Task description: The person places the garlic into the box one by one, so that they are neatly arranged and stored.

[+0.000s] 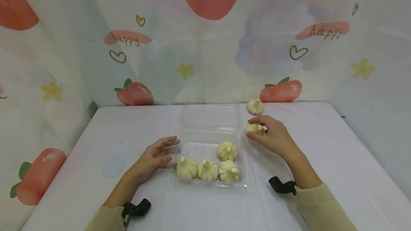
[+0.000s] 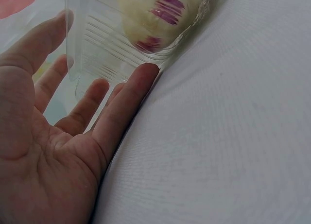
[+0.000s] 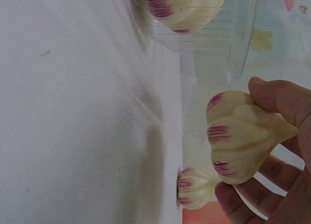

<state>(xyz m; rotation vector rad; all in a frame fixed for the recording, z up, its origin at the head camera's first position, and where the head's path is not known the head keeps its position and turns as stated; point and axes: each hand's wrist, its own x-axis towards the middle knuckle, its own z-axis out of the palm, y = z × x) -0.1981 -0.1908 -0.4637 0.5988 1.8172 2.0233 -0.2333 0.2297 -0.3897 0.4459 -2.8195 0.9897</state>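
A garlic bulb, cream with purple streaks, is pinched between the thumb and fingers of my right hand. It is held up off the table, just right of a clear plastic clamshell box. Several more bulbs lie in the box: a row along the near side and one garlic bulb behind the row's right end. My left hand rests at the box's left side, its fingers extended against the clear wall, as the left wrist view shows. One loose garlic bulb sits near the table's back edge.
The box's clear lid lies folded back toward the rear. A white cloth covers the table. Behind it hangs a printed curtain with fruit, hearts and flowers. Black wrist mounts stick out beside both sleeves.
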